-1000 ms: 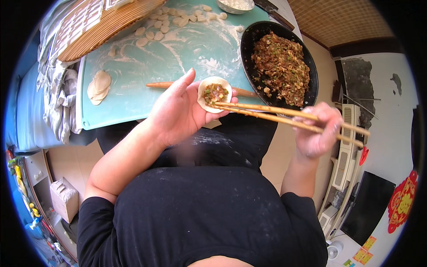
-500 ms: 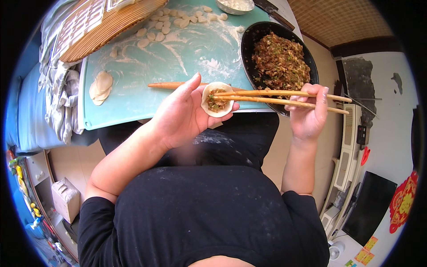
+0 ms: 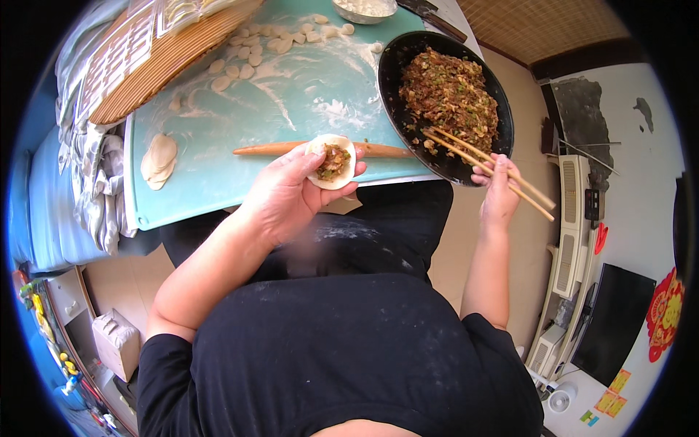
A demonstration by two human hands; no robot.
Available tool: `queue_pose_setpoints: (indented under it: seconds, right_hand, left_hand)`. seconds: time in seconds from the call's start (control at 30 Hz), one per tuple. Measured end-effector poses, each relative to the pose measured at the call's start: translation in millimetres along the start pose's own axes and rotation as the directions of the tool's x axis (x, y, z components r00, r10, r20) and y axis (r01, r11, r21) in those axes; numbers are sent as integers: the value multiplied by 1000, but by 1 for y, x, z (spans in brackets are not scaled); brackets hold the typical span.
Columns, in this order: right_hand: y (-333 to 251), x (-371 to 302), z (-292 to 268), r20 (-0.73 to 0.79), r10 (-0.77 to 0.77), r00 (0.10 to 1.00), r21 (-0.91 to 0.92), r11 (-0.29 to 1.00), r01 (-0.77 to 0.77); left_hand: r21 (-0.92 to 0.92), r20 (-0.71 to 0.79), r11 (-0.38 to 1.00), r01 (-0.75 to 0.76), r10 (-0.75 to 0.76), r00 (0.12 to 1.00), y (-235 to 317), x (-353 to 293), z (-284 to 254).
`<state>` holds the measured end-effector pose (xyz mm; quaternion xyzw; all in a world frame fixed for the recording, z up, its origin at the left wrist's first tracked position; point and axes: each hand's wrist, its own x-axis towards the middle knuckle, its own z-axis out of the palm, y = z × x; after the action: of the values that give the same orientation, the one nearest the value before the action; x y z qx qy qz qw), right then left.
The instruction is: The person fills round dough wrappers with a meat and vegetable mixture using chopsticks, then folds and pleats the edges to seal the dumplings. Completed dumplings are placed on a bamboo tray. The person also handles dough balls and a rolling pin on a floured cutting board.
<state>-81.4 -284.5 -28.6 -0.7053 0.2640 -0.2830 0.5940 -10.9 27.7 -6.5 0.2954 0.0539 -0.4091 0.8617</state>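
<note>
**Filled wrapper (image 3: 330,140) in L hand (image 3: 295,182), chopsticks (image 3: 531,191) at pan (image 3: 389,73) in R hand (image 3: 499,183)**

Far L: stack of wrappers (image 3: 159,162) on the green mat (image 3: 186,207), flat & overlapping. Thin, soft, prob. a bit tacky; best peeled by an edge, 1 at a time, or they'd stretch. Reed tray (image 3: 156,80) behind, light & stiff by the look of it.

R of that, small dough pieces (image 3: 220,84) on floury mat, prob. squashy.

Center: filled wrapper sits in L hand, above the mat's near edge, by the rolling pin (image 3: 255,149). Grip narrow: thumb on the wrapper's L rim, fingers under & behind. Filling (image 3: 334,162) mounded mid-wrapper. Light, floppy, easy to tear; wants support from below w/ fingertips, hold by the dry rim only, as filling looks moist & would make edges slippery.

R: black pan w/ a big heap of filling (image 3: 455,98), likely the heaviest item here; best held by rim, both sides. R hand is closed round the chopsticks, well back from the tips. Sticks long, light, stiff, tips close tog. at the heap's near edge; can't tell if they're touching it or pinching any.
</note>
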Motion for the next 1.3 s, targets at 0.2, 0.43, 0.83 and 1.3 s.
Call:
queue_pose_setpoints:
  seconds: [0.2, 0.43, 0.83, 1.3]
  right_hand:
    - [7, -10, -23, 15, 244, 970, -157, 958, -238]
    - [20, -52, -23, 382, 487, 785, -98, 866, -490]
    - [-54, -76, 92, 643, -750, 154, 66, 254, 965]
    - [-61, -80, 109, 597, -798, 85, 141, 209, 968]
  left_hand:
    - [-97, -10, 995, -4, 3, 1000, -2, 4, -3]
    - [-124, 64, 985, 121, -113, 992, -2, 5, 5]
    - [-131, 48, 976, 175, -170, 984, -9, -7, 12]
    - [304, 2, 950, -68, 71, 997, -11, -18, 8]
